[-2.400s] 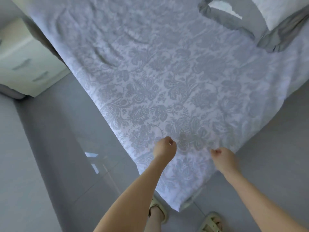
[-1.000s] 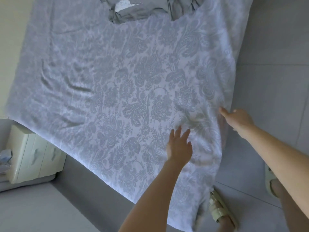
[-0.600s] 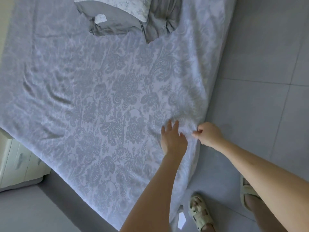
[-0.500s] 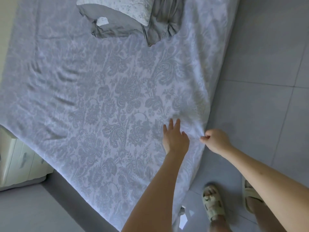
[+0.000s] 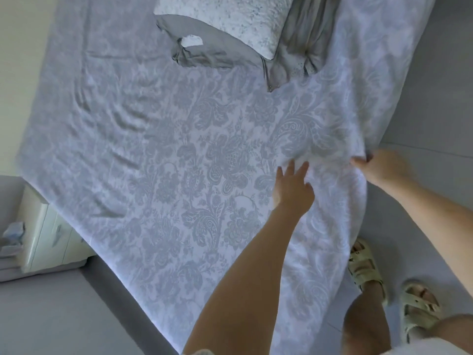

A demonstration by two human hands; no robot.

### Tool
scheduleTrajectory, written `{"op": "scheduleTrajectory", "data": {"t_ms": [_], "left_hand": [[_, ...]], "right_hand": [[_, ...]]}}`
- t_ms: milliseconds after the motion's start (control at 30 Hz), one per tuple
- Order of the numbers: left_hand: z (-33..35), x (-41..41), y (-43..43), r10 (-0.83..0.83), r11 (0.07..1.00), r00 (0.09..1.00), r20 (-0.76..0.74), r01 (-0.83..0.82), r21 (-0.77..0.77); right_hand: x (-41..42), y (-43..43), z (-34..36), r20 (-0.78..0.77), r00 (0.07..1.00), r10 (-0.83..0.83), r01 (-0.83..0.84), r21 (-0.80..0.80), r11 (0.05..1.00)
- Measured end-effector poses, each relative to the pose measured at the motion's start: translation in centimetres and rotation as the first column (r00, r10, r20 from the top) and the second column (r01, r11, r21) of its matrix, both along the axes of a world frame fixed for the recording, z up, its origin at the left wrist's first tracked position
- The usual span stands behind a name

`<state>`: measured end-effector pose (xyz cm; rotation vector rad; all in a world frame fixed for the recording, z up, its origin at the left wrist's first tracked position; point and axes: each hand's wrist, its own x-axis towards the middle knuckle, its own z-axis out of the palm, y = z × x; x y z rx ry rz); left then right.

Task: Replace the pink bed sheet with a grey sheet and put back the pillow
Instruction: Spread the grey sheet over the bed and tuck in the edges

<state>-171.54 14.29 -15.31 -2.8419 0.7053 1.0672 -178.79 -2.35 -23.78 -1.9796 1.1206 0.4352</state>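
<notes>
Standing on grey floor tiles (image 5: pixel 440 85), pressing the left hand (image 5: pixel 291 190) flat, fingers straight, on the grey sheet (image 5: pixel 192 162) covering the bed (image 5: pixel 128 303), pinching its side edge with the right hand (image 5: pixel 378 167). Risking dragging it askew and shifting the pillow (image 5: pixel 222 26) by overpulling.

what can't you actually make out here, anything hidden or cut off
All in the head view.
What lies under the grey floral-patterned sheet: fully covered by it.
White speckled pillow: top cut off by the upper frame edge.
Right hand: fingertips blurred, partly tucked behind the sheet edge it pinches.
Folded pile beside the cream drawer cabinet: blurred, cut by the left edge.
</notes>
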Motion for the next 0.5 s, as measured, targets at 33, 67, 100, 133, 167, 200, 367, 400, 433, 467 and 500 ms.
{"op": "scheduleTrajectory", "data": {"t_ms": [33, 67, 100, 133, 167, 200, 367, 400, 433, 467, 500], "left_hand": [[0.0, 0.5, -0.5, -0.019, 1.000, 1.000, -0.004, 0.019, -0.002], [0.0, 1.0, -0.9, -0.034, 0.999, 0.999, -0.007, 0.034, -0.005], [0.0, 1.5, -1.3, -0.039, 0.999, 0.999, -0.010, 0.039, -0.008], [0.0, 1.8, -1.7, -0.039, 0.999, 0.999, -0.014, 0.039, -0.009], [0.0, 2.1, -2.1, -0.043, 0.999, 0.999, -0.014, 0.043, -0.009], [0.0, 2.3, -2.5, -0.055, 0.998, 0.998, -0.012, 0.055, -0.006], [-0.4, 3.1, -4.6, -0.104, 0.994, 0.994, -0.030, 0.105, 0.019], [-0.5, 3.1, -5.0, -0.104, 0.994, 0.994, -0.035, 0.105, 0.024], [-0.7, 3.1, -5.5, -0.100, 0.995, 0.994, -0.036, 0.101, 0.025], [-0.8, 3.1, -6.0, -0.095, 0.995, 0.995, -0.033, 0.095, 0.021], [-0.9, 3.2, -6.6, -0.091, 0.996, 0.995, -0.028, 0.092, 0.014]], "right_hand": [[0.3, -0.3, 0.0, 0.012, 0.998, 0.066, -0.066, -0.038, 0.997], [0.4, -0.5, 0.0, 0.025, 0.992, 0.121, -0.120, -0.058, 0.991], [0.4, -0.9, 0.2, 0.035, 0.985, 0.171, -0.168, -0.067, 0.983], [0.1, -1.3, 0.3, 0.044, 0.976, 0.212, -0.209, -0.064, 0.976], [-0.5, -2.0, 0.2, 0.058, 0.970, 0.237, -0.233, -0.061, 0.970], [-1.1, -2.6, 0.0, 0.079, 0.968, 0.238, -0.234, -0.057, 0.971], [-2.6, -3.7, -0.7, 0.067, 0.980, 0.186, -0.186, -0.004, 0.982], [-2.4, -3.9, -0.8, 0.037, 0.977, 0.212, -0.213, 0.023, 0.977], [-2.1, -4.4, -0.6, 0.005, 0.971, 0.240, -0.240, 0.032, 0.970], [-1.7, -5.1, -0.2, -0.023, 0.966, 0.258, -0.257, 0.026, 0.966], [-1.0, -5.9, 0.4, -0.035, 0.967, 0.254, -0.254, 0.022, 0.967]]}}
